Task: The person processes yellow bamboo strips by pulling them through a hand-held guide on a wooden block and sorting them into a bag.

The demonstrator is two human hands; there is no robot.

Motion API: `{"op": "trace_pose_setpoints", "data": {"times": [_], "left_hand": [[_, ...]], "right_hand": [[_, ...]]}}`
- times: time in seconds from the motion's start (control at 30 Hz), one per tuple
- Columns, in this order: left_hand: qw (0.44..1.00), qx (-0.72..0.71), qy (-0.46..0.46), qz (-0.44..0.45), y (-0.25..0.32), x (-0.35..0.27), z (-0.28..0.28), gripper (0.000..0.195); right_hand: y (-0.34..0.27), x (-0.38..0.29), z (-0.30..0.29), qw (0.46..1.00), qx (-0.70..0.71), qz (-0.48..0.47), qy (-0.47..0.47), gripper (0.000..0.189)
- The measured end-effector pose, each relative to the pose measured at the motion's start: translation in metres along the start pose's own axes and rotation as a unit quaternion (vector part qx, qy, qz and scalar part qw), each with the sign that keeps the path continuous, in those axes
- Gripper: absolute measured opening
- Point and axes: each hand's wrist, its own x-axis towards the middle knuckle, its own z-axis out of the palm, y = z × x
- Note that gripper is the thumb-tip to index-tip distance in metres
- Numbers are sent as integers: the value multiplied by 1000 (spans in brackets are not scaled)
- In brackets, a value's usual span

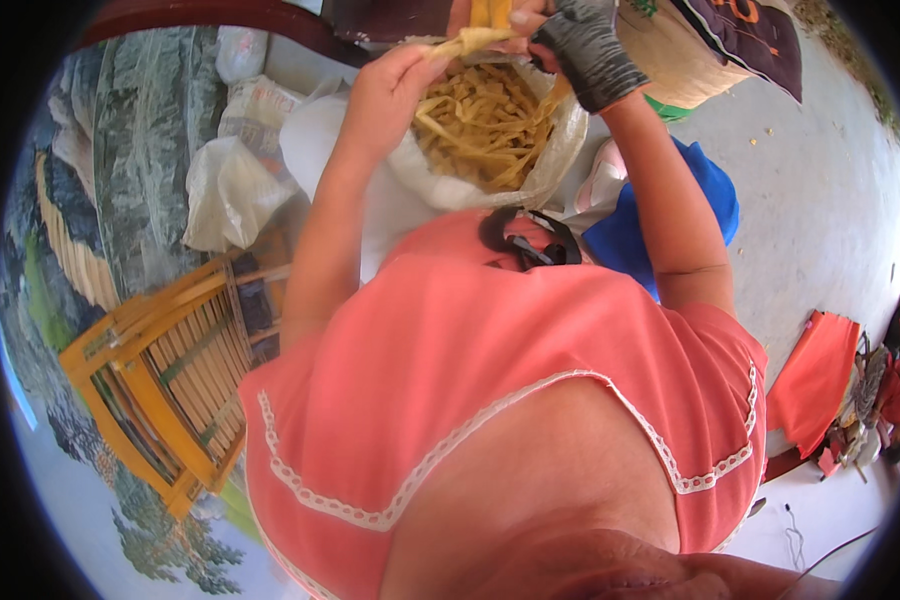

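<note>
My bare left hand (390, 94) pinches one end of a folded yellowish strip (476, 39) between thumb and fingers. At the strip's other end is my right hand (589, 52), in a grey-and-black fingerless glove, with its bare fingertips on the strip. Below both hands stands an open white woven sack (465, 191) with its rim rolled down. Many tan-yellow flat strips (487, 120) fill it, some short, some long and curled. More yellow material (491, 11) shows at the top edge, partly cut off by the frame.
A blue cloth (697, 187) and a pale pink shoe (604, 176) are right of the sack. White plastic bags (232, 195) and a folded wooden chair (172, 367) stand left. A large beige sack (690, 60) is at upper right. Red fabric (817, 382) lies farther right.
</note>
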Motion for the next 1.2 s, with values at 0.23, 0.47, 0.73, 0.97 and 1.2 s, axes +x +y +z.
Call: {"op": "trace_pose_setpoints", "data": {"times": [0.23, 0.47, 0.73, 0.97, 1.2], "left_hand": [[973, 223, -63, 17, 13, -6, 34, 35], [926, 319, 26, 200, -11, 6, 37, 20], [880, 362, 89, 293, -82, 36, 12, 9], [980, -188, -16, -57, -42, 55, 24, 21], [991, -120, 32, -47, -34, 75, 23, 24]], "right_hand": [[-9, -11, 23, 982, -182, 6, -44, 32], [-3, -8, 27, 960, -236, 41, -147, 37], [0, -6, 45, 935, -306, -155, -91, 24], [30, 20, -6, 842, -485, -234, 23, 27], [36, 37, -8, 907, -414, -56, 58, 20]]}}
